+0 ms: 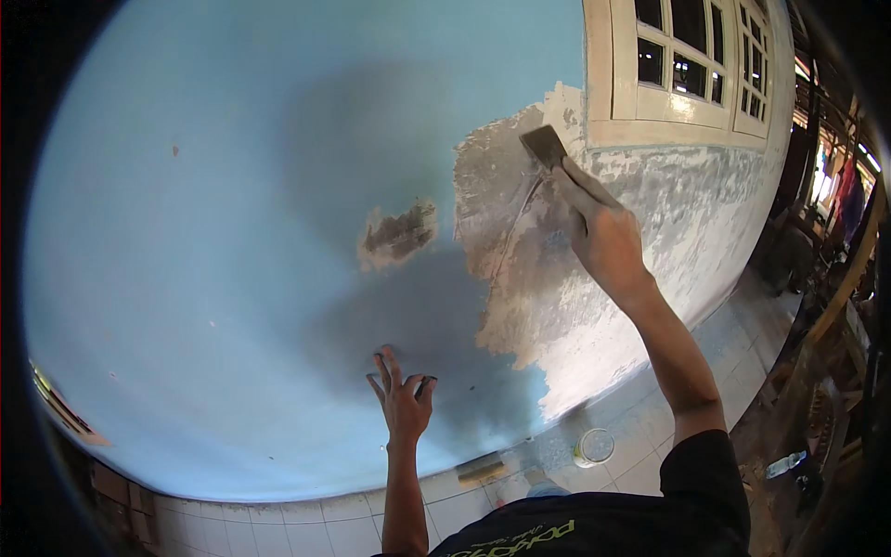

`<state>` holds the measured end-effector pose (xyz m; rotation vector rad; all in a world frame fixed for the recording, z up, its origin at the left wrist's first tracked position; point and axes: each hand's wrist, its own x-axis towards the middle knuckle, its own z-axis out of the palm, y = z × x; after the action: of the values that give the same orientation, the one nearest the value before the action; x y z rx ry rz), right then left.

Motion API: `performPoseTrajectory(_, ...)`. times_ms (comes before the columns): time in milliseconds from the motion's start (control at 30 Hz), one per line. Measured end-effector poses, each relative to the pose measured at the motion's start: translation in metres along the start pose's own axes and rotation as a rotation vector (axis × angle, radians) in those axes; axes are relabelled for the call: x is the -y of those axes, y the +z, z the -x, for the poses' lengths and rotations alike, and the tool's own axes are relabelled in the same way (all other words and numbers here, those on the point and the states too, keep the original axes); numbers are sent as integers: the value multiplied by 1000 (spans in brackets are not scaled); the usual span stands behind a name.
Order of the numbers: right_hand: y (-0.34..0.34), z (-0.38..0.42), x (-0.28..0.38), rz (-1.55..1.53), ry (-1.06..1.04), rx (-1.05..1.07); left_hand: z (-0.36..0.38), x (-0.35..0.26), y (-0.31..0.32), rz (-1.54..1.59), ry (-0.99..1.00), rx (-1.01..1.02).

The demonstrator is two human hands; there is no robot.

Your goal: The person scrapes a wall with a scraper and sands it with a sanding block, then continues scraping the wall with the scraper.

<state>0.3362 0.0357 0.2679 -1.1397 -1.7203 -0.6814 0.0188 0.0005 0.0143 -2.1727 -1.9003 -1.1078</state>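
Note:
My right hand is closed around a flat scraper, whose dark blade lies at the top of a bare grey and white patch on the blue wall. Lower and to the left, my left hand is near the blue paint, with some fingers stretched up and the thumb and a finger pinched near a small dark thing I cannot make out. Above that hand is a smaller bare grey spot.
A cream window frame is at the upper right. A white bucket and a brush-like tool are on the tiled floor. Wood, clutter and a plastic bottle lie at the right.

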Motion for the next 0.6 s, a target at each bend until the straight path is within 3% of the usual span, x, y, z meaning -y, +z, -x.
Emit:
performPoseTrajectory(200,-11,-28,-1,-98,18,-17,-3,-4,6,29,-6,0)
performPoseTrajectory(600,-1,-9,-10,-22,12,-27,1,-4,4,6,-17,-16)
